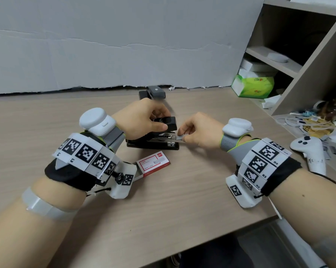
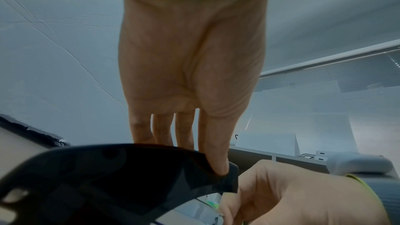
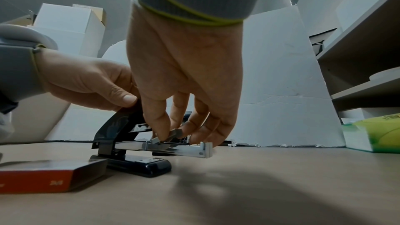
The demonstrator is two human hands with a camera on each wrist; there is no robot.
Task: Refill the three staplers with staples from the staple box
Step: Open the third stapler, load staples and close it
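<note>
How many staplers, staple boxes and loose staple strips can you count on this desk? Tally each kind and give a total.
Staplers: 2 (black stapler, grey stapler)
Staple box: 1
Staple strip: 1
Total: 4

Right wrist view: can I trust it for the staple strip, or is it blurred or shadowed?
Right wrist view: staple strip and open stapler fairly sharp; dark shadow on the table in front. Left wrist view: stapler lid close, dark, blurred. Head view: edges bowed.

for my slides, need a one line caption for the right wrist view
Left hand holds the stapler open while the right hand lowers staples in.
</note>
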